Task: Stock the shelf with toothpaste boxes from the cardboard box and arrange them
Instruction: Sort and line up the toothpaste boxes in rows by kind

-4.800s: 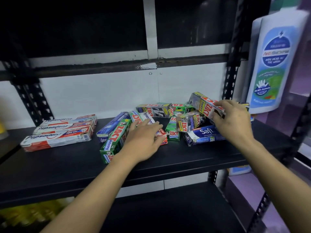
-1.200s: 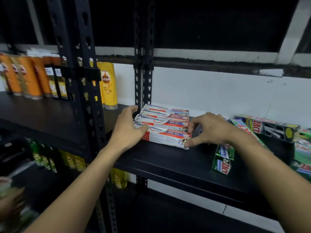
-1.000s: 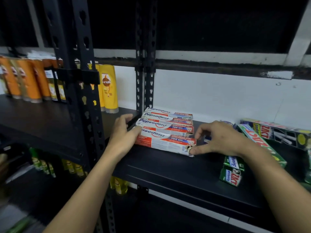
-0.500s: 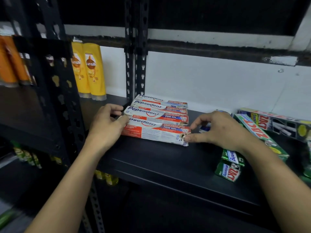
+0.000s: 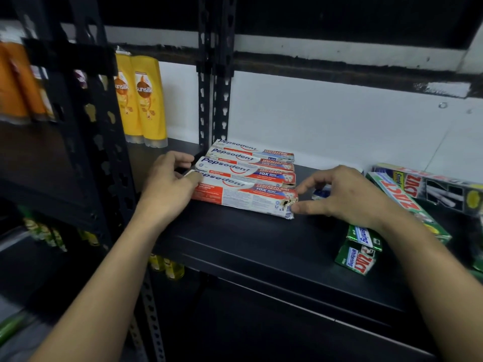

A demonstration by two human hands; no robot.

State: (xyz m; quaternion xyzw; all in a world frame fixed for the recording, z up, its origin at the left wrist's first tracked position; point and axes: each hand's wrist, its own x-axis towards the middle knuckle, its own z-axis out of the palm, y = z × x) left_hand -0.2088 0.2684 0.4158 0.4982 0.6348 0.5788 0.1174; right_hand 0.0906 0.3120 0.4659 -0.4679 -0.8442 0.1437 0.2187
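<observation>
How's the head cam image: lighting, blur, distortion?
Head view: dim overall, lower shelf nearly black, white wall brightest; Pepsodent boxes at centre sharp, print readable; orange bottles at the left edge smeared; wide-angle lens slants the near rack upright.

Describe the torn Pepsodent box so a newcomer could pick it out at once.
On the black shelf, right of the yellow Sunsilk bottles, four Pepsodent boxes lie side by side. It is the front box, nearest the shelf edge. Only it has a ragged hole at its right end.
</observation>
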